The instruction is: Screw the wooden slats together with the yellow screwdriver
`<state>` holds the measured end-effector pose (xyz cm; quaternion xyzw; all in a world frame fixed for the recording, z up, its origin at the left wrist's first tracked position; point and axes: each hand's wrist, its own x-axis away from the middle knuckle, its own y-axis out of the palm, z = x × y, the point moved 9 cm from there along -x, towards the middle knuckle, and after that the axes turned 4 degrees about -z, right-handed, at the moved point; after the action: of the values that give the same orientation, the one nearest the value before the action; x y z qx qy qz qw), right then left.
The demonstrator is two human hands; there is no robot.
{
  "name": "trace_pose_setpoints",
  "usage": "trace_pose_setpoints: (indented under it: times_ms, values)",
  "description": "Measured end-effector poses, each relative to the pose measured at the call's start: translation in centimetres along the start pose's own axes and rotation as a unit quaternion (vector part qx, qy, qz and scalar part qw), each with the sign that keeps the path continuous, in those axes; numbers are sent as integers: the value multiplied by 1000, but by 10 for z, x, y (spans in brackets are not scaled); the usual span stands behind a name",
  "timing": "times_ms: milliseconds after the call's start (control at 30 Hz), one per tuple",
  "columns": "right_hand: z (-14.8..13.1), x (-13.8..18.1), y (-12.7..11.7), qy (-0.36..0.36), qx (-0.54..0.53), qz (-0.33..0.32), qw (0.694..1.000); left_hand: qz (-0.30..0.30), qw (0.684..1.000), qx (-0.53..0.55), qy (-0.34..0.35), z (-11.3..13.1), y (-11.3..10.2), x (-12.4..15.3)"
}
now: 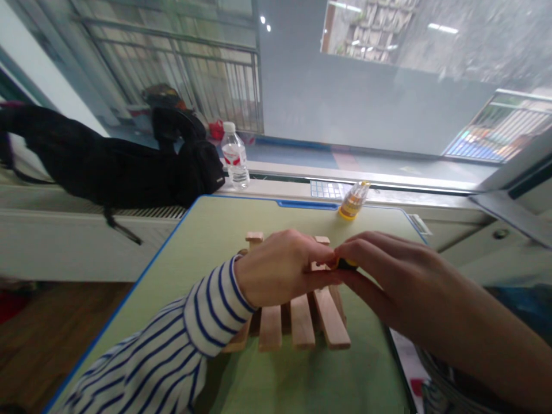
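A set of light wooden slats [302, 322] lies on the green desk [207, 241], joined into a small rack. My left hand [280, 270], in a blue-and-white striped sleeve, rests over the rack with its fingers closed on a wooden piece. My right hand [383, 264] meets it from the right. Its fingers pinch a small yellow and black object [345, 264] against the wood. Most of that object is hidden by my fingers.
A small yellow glue bottle [353, 201] stands tilted at the desk's far edge. On the sill behind sit a clear water bottle [235, 156] and a black bag [112, 167]. A large window lies beyond. The desk's right edge is close to my right arm.
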<state>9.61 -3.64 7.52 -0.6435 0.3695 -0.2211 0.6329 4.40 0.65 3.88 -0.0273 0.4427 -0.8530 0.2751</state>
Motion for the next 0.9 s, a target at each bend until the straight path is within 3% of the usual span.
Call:
trace_pose_setpoints:
  times_ms: [467, 900]
  values:
    - [3, 0, 0, 14, 21, -2, 1000, 30, 998, -46, -14, 5, -2, -1]
    - [0, -2, 4, 8, 18, 1, 1000, -10, 998, -60, -30, 1, -1, 2]
